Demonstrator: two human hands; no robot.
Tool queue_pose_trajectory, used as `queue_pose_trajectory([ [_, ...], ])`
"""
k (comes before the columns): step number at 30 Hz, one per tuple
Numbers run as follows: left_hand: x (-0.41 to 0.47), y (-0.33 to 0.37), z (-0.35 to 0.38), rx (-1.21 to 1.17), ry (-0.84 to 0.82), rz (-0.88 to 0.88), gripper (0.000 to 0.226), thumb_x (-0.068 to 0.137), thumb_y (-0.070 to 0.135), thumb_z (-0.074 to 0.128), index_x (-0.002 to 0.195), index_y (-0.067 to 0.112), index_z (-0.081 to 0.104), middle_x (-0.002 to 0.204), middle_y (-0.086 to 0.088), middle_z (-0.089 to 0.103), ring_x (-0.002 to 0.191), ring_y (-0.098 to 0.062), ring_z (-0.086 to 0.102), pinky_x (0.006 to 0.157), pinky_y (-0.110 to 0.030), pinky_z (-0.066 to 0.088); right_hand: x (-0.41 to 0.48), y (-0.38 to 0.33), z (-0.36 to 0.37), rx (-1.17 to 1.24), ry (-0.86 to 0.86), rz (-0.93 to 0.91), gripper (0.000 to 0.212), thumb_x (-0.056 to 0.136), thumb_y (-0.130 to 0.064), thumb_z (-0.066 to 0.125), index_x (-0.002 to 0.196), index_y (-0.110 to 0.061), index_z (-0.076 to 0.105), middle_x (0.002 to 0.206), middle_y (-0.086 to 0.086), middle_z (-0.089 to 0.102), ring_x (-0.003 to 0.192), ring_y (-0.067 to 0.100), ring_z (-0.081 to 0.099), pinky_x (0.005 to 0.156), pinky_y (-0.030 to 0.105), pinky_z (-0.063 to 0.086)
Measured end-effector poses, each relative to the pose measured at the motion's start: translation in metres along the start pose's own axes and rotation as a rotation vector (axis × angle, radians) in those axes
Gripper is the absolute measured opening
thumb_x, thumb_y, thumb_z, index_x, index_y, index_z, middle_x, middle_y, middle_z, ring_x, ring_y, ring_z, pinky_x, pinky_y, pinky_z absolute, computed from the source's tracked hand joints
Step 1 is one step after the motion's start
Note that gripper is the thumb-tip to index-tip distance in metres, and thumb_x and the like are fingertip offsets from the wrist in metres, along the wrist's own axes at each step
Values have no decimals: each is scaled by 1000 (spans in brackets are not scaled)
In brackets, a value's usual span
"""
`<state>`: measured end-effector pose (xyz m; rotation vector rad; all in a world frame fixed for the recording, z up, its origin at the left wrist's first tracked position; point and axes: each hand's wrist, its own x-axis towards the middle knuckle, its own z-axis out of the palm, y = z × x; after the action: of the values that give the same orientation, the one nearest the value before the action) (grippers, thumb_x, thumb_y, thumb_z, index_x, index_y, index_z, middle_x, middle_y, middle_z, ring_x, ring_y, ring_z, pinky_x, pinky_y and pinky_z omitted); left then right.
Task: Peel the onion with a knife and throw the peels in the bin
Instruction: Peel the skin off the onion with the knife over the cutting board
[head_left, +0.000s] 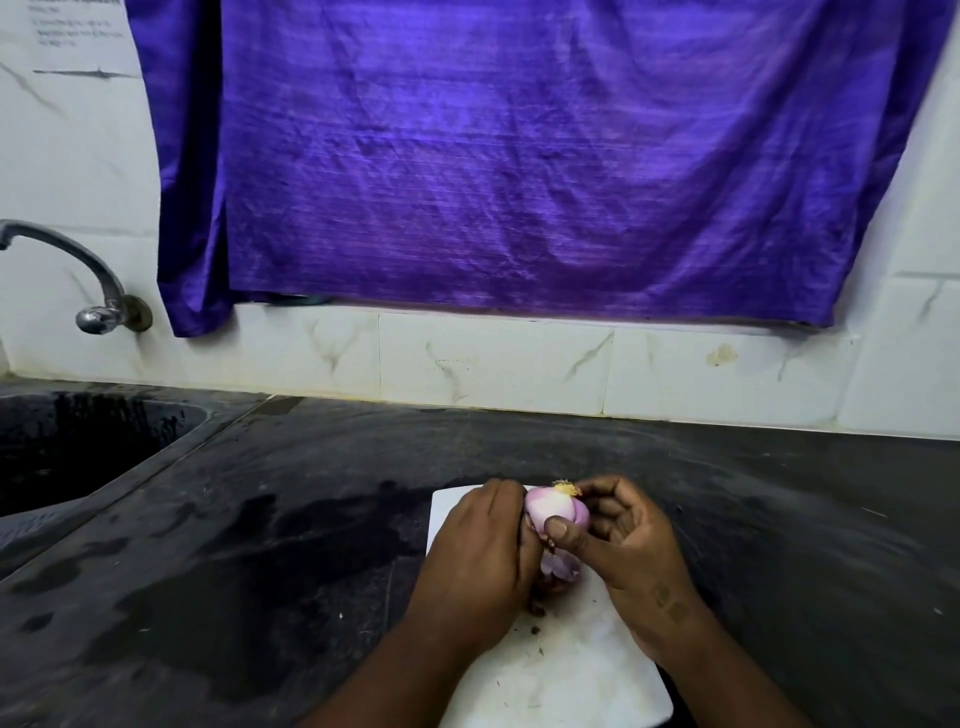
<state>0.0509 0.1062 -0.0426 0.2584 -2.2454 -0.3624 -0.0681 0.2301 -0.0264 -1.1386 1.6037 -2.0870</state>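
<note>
Over the board (571, 675), the part-peeled onion (553, 506) was held by the left hand (478, 551) and right hand (623, 540), both curled round it, so peeling was judged midway, with the hanging peel (563, 567) to be stripped next.

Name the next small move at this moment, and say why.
Probably tug the loose peel free and drop it on the cutting board. It hangs below the onion, whose upper part already looks bare, while the left hand and right hand grip the onion above the board. No knife or bin shows.
</note>
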Motion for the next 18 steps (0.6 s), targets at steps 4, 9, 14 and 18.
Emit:
queue_pose_trajectory([
  [4, 2, -5, -1, 98, 43, -71, 4, 94, 21, 48, 91, 22, 51, 83, 3, 57, 75, -17, 51, 68, -23, 27, -3, -1, -2, 11, -43, 26, 45, 61, -13, 86, 102, -7, 70, 98, 3, 81, 86, 17, 78, 68, 23, 61],
  [9, 1, -8, -3, 82, 99, -98, 8, 94, 24, 44, 87, 24, 48, 77, 4, 56, 72, -15, 47, 64, -25, 17, -4, -2, -1, 178, -95, 139, 30, 66, -26, 83, 91, -12, 78, 94, 14, 79, 79, 28, 76, 65, 32, 63],
  [14, 6, -8, -2, 89, 92, -180, 25, 96, 12, 50, 84, 28, 35, 77, 11, 41, 71, -15, 40, 65, -27, 18, -4, -5, -1, 308, -160, 183, 33, 65, -30, 74, 89, -7, 79, 84, 20, 75, 68, 31, 71, 54, 30, 59],
  [18, 6, -26, -4, 151, -20, -358, 17, 103, 23, 44, 87, 24, 45, 84, 4, 53, 82, -21, 53, 70, -32, 31, -3, -5, -9, 400, -136, 167, 31, 64, -30, 87, 87, -11, 81, 91, 17, 76, 72, 24, 75, 55, 27, 60],
])
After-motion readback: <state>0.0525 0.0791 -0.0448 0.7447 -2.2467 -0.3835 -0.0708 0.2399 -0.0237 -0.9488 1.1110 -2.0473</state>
